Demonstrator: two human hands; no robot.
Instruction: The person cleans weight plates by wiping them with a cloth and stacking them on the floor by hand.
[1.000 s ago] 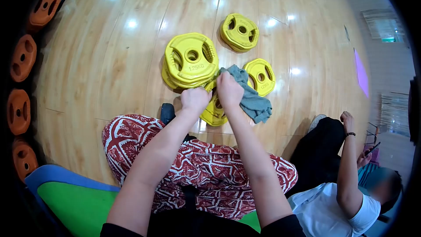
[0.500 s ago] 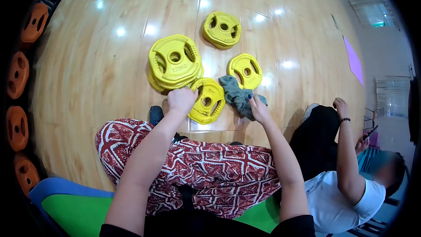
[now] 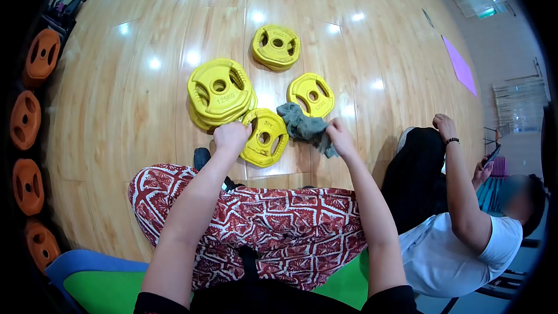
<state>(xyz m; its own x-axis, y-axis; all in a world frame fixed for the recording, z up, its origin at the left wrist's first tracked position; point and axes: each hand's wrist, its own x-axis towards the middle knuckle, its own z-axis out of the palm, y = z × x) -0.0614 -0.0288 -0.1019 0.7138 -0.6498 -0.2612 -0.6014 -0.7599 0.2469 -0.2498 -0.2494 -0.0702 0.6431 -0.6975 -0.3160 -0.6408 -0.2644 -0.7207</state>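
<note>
My left hand (image 3: 231,138) is closed on the left edge of a yellow weight plate (image 3: 275,156), which has dark smudges around its centre hole. In my right hand (image 3: 340,136) a grey-green cloth (image 3: 301,124) is pinched by one end. The rest of the cloth lies bunched against the right side of that plate. Just beyond my left hand rises a stack of yellow plates (image 3: 216,100), the top one marked 1.25KG. Another yellow plate (image 3: 318,104) rests on the floor past the cloth, and a smaller pile of yellow plates (image 3: 276,57) sits farther out.
Orange plates (image 3: 26,186) line the left side. A person in a white shirt (image 3: 459,256) sits at my right, holding a phone (image 3: 494,154). Green (image 3: 104,288) and blue mats (image 3: 87,260) are beneath and beside me. A purple mat (image 3: 459,67) lies far right.
My right hand has drawn its end of the cloth slightly, so the cloth looks more stretched out. My left hand keeps its hold on the plate. The camera view has shifted a little.
</note>
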